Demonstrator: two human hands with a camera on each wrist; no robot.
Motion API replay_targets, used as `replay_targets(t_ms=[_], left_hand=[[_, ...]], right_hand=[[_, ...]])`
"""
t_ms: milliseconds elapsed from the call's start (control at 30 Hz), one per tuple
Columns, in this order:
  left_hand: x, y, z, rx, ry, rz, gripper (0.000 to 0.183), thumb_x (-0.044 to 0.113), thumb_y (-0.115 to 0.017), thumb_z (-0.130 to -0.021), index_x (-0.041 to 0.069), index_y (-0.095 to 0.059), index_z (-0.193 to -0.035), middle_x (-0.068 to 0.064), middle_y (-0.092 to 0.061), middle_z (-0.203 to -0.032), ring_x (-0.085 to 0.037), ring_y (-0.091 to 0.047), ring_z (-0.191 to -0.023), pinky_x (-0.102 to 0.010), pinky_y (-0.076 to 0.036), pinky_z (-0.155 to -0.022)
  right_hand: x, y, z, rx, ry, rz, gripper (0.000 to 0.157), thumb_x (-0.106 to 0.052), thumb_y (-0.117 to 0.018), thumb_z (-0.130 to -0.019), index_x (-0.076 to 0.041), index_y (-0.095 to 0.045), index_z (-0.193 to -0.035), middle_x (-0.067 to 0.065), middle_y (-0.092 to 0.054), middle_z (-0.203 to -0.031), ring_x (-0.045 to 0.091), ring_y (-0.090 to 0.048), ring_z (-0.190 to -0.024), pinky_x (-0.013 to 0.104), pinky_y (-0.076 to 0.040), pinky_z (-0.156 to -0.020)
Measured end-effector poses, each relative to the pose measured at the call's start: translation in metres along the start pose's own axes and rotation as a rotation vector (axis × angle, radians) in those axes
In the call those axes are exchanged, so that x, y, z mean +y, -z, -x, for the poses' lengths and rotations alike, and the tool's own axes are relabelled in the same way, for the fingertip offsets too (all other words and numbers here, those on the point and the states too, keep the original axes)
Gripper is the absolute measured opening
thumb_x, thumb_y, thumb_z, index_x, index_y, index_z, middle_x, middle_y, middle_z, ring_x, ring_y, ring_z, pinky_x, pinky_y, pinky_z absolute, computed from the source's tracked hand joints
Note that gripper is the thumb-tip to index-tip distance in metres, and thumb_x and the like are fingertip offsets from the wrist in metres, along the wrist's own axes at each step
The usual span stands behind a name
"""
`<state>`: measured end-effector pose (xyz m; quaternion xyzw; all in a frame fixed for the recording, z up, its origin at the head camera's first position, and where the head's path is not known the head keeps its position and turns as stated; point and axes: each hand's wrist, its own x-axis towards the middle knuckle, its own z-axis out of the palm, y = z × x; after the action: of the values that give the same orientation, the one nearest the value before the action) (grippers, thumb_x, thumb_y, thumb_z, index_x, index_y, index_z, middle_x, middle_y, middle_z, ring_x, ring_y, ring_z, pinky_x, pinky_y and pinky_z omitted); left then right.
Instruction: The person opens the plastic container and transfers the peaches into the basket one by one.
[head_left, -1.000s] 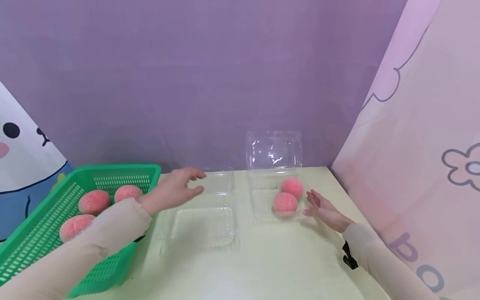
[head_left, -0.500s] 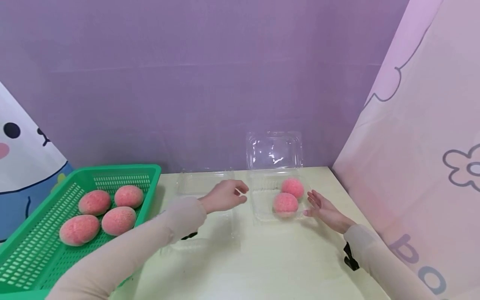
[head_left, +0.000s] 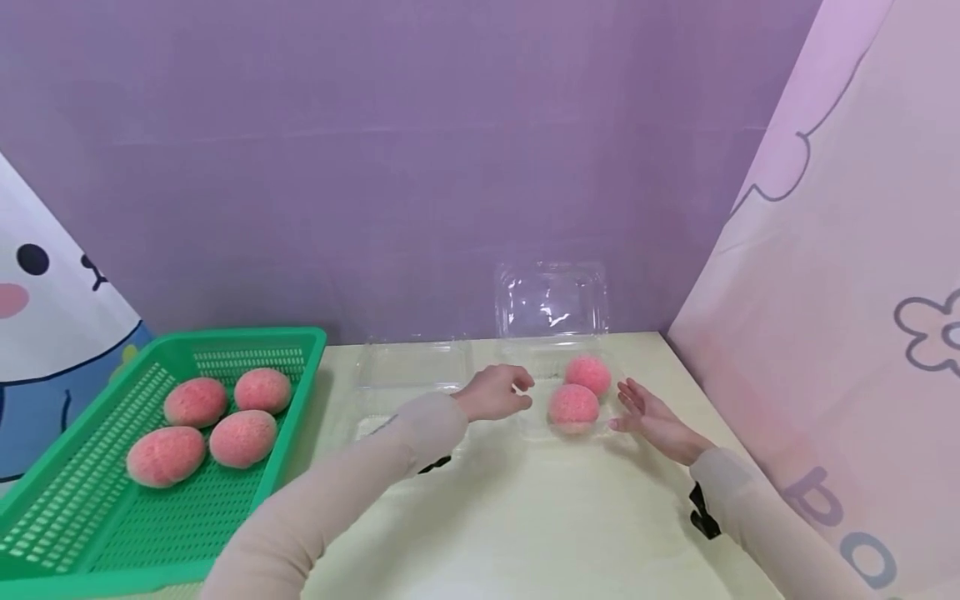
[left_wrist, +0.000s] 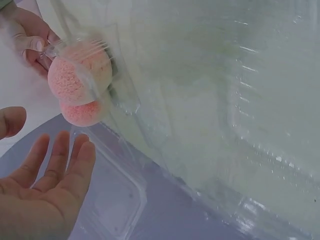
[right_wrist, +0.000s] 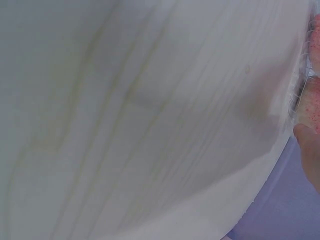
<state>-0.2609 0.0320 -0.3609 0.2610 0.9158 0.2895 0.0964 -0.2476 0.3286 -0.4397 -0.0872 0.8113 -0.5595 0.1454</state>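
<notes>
Two pink peaches (head_left: 573, 408) lie together in the right side of a clear plastic clamshell box (head_left: 551, 302), whose lid stands raised against the purple backdrop. My left hand (head_left: 495, 392) hovers at the left of this box. Its fingers (left_wrist: 75, 175) are slightly bent and apart, and nothing is held. At the box's right wall is my right hand (head_left: 656, 423), palm inward with the fingers extended. In the left wrist view its thumb (left_wrist: 32, 44) touches the clear wall or lies close to it; which one, I cannot tell.
To the left stands a green basket (head_left: 225, 575) with several more pink peaches (head_left: 197, 402). A second clear box (head_left: 412, 365) lies opened between basket and first box, partly behind my left sleeve. A purple backdrop (head_left: 375, 167) rises behind the pale table (head_left: 540, 533).
My left hand has moved right from beside the basket, across the second box, to the left of the box with the peaches. The right hand has stayed almost still.
</notes>
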Motion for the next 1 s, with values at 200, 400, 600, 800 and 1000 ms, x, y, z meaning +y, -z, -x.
replay_targets(t_ms=[200,400,600,800,1000], left_hand=[[0.003,-0.014,-0.013,0.01,-0.006,0.044,0.03,0.018,-0.058,-0.086,0.009,-0.059,-0.114,-0.007,-0.061,-0.116,-0.019,-0.058,-0.102,-0.029,-0.048,-0.085],[0.007,-0.025,-0.028,0.02,-0.053,0.035,0.033,0.016,-0.058,-0.086,0.007,-0.058,-0.118,-0.007,-0.06,-0.118,-0.022,-0.056,-0.107,-0.029,-0.047,-0.088],[0.009,-0.042,-0.037,0.033,-0.107,0.043,0.028,0.02,-0.056,-0.089,0.008,-0.06,-0.115,-0.003,-0.062,-0.115,-0.022,-0.056,-0.108,-0.027,-0.046,-0.089],[0.015,-0.046,-0.039,0.021,-0.147,-0.04,0.025,0.013,-0.059,-0.084,0.008,-0.063,-0.109,-0.003,-0.063,-0.109,-0.018,-0.057,-0.104,-0.026,-0.046,-0.089],[0.027,-0.04,-0.049,-0.009,-0.125,-0.113,0.029,0.012,-0.062,-0.08,0.01,-0.06,-0.109,-0.001,-0.058,-0.1,-0.009,-0.052,-0.086,-0.021,-0.047,-0.08]], right_hand=[[0.001,0.0,-0.001,-0.003,0.003,-0.012,0.097,-0.018,-0.062,-0.084,-0.002,0.014,-0.143,0.017,0.004,-0.152,0.037,0.001,-0.138,0.055,-0.009,-0.109],[0.002,-0.001,-0.002,0.001,-0.001,-0.003,0.095,-0.018,-0.061,-0.085,-0.003,0.013,-0.143,0.016,0.003,-0.153,0.036,0.0,-0.139,0.054,-0.01,-0.109],[0.002,0.0,0.001,-0.001,-0.023,-0.006,0.096,-0.02,-0.062,-0.085,-0.005,0.013,-0.144,0.014,0.003,-0.153,0.035,0.0,-0.139,0.055,-0.01,-0.109],[0.001,0.001,0.001,-0.008,-0.021,0.018,0.097,-0.022,-0.062,-0.085,-0.005,0.013,-0.144,0.014,0.004,-0.153,0.036,0.001,-0.139,0.056,-0.01,-0.109],[0.0,0.001,-0.001,0.001,-0.008,0.02,0.095,-0.023,-0.061,-0.085,-0.006,0.012,-0.144,0.014,0.003,-0.153,0.036,0.0,-0.139,0.056,-0.011,-0.109]])
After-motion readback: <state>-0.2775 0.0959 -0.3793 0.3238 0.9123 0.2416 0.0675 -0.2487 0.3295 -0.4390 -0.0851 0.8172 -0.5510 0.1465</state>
